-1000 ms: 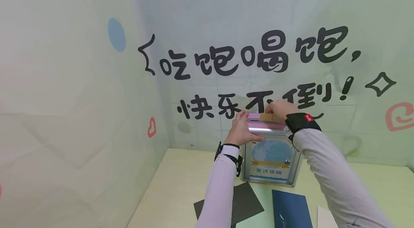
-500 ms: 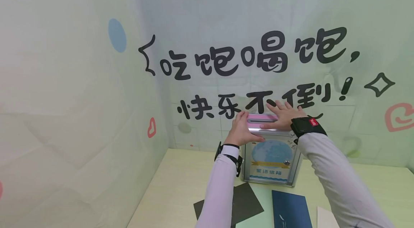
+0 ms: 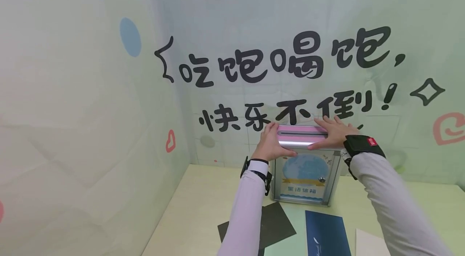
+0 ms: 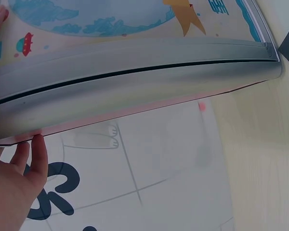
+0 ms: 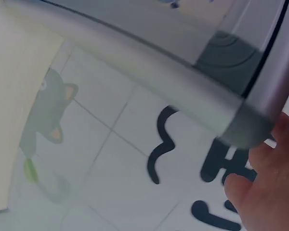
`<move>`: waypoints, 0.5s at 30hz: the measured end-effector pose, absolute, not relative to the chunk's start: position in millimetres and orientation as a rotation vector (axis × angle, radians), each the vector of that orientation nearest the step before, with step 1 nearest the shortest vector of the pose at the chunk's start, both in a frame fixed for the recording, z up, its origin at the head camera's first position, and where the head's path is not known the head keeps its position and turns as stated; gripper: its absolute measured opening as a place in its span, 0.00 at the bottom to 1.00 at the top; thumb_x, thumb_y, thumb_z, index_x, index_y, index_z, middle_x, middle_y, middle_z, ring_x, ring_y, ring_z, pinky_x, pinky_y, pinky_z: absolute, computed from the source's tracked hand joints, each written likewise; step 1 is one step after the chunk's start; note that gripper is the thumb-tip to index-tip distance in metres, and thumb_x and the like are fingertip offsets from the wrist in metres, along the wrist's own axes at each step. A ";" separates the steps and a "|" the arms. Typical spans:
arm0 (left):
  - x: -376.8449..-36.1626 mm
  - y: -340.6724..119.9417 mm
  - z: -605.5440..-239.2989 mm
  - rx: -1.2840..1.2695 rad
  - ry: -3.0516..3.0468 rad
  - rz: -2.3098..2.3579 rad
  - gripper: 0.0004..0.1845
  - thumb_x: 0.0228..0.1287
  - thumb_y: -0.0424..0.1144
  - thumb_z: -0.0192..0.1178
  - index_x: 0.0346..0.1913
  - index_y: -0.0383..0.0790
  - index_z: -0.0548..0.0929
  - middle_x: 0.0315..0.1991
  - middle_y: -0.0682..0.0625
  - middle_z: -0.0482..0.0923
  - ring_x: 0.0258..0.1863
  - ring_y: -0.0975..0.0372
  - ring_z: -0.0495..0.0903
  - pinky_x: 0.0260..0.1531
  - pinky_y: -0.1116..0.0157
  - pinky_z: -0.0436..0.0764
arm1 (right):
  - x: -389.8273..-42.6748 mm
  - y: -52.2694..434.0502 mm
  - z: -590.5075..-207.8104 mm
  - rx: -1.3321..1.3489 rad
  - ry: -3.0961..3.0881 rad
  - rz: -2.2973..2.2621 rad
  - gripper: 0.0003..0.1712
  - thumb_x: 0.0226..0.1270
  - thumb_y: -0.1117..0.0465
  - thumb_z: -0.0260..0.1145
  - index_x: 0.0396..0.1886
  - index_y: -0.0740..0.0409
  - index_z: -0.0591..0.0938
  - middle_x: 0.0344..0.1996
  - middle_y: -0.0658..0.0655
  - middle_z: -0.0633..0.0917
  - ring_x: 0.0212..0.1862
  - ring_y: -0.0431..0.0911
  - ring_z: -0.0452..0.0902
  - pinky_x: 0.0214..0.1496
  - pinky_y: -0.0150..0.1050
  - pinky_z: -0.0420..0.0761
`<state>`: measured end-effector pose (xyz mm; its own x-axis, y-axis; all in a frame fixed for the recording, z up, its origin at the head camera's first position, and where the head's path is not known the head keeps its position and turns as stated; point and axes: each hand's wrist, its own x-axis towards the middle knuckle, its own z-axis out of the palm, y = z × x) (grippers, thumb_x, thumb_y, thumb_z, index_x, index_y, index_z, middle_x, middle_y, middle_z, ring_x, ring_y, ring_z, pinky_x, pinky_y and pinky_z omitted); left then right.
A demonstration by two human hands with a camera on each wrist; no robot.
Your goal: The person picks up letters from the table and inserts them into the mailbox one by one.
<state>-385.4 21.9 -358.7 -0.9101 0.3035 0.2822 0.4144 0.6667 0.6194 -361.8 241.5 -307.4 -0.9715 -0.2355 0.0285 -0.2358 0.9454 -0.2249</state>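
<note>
A small silver mailbox point(image 3: 305, 175) with a pink slotted lid point(image 3: 299, 133) and a blue picture on its front stands on the table against the back wall. My left hand point(image 3: 273, 143) grips the lid's left end, thumb on the front edge, fingers over the back. Flat on the lid's right end lies my right hand point(image 3: 333, 133), fingers straight. The left wrist view has the box's silver edge point(image 4: 135, 62) with my fingers point(image 4: 31, 163) behind it. In the right wrist view the box corner point(image 5: 241, 122) sits beside my right hand point(image 5: 272, 192).
On the pale table point(image 3: 203, 207) in front of the box lie a black sheet point(image 3: 274, 223), a dark blue folder point(image 3: 327, 233) and a white sheet point(image 3: 370, 244). Walls with large black characters point(image 3: 290, 62) close in behind and on the left.
A second ago my right hand pinched a brown card at the lid's slot. The card is no longer seen, and the hand has flattened and slid to the lid's right end. Left hand unchanged.
</note>
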 end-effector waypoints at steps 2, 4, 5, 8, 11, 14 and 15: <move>-385.0 21.3 -358.2 -0.585 -2.723 -1.077 0.58 0.31 0.50 0.76 0.68 0.39 0.56 0.68 0.48 0.51 0.63 0.55 0.57 0.55 0.60 0.69 | -361.2 247.2 -309.9 0.366 -3.099 0.412 0.62 0.40 0.26 0.61 0.68 0.60 0.56 0.66 0.73 0.50 0.65 0.73 0.38 0.55 0.73 0.45; -384.6 21.0 -358.1 -0.584 -2.719 -1.087 0.58 0.31 0.50 0.76 0.68 0.39 0.56 0.68 0.48 0.51 0.63 0.54 0.57 0.55 0.59 0.69 | -360.7 252.8 -313.1 0.381 -3.089 0.468 0.60 0.41 0.29 0.63 0.67 0.63 0.57 0.66 0.75 0.50 0.64 0.74 0.39 0.56 0.73 0.46; -384.4 20.9 -358.2 -0.584 -2.717 -1.093 0.58 0.31 0.50 0.77 0.68 0.39 0.57 0.68 0.48 0.51 0.63 0.54 0.57 0.55 0.59 0.69 | -360.1 254.7 -314.2 0.390 -3.081 0.513 0.60 0.42 0.31 0.65 0.66 0.65 0.57 0.66 0.75 0.50 0.64 0.74 0.38 0.56 0.72 0.47; -384.8 20.9 -358.9 -0.590 -2.714 -1.097 0.58 0.31 0.50 0.76 0.68 0.38 0.57 0.68 0.47 0.51 0.64 0.54 0.57 0.55 0.59 0.68 | -359.0 259.1 -318.4 0.445 -3.047 0.609 0.60 0.41 0.35 0.68 0.65 0.68 0.57 0.65 0.77 0.50 0.64 0.74 0.41 0.56 0.70 0.51; -385.3 20.9 -359.3 -0.590 -2.712 -1.089 0.58 0.31 0.50 0.77 0.68 0.38 0.57 0.68 0.47 0.50 0.64 0.54 0.56 0.55 0.59 0.68 | -358.3 260.5 -322.1 0.495 -3.003 0.700 0.60 0.40 0.38 0.71 0.65 0.69 0.56 0.64 0.76 0.53 0.61 0.70 0.51 0.54 0.66 0.60; -385.7 21.7 -359.3 -0.596 -2.702 -1.082 0.58 0.30 0.50 0.77 0.68 0.38 0.57 0.68 0.47 0.51 0.64 0.53 0.57 0.56 0.59 0.68 | -357.8 262.8 -326.3 0.533 -2.946 0.758 0.60 0.38 0.41 0.73 0.65 0.69 0.57 0.62 0.74 0.58 0.56 0.65 0.59 0.50 0.60 0.67; -385.6 22.1 -359.2 -0.602 -2.701 -1.081 0.58 0.30 0.50 0.77 0.68 0.38 0.57 0.68 0.46 0.51 0.64 0.53 0.57 0.56 0.59 0.68 | -358.0 264.0 -328.1 0.541 -2.929 0.768 0.60 0.38 0.42 0.74 0.65 0.70 0.57 0.61 0.74 0.59 0.54 0.64 0.60 0.49 0.59 0.68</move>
<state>-385.6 22.1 -359.2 -0.9040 0.3037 0.3010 0.4276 0.6556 0.6224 -358.0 264.0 -328.1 -0.9361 -0.3181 0.1504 -0.3509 0.8136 -0.4635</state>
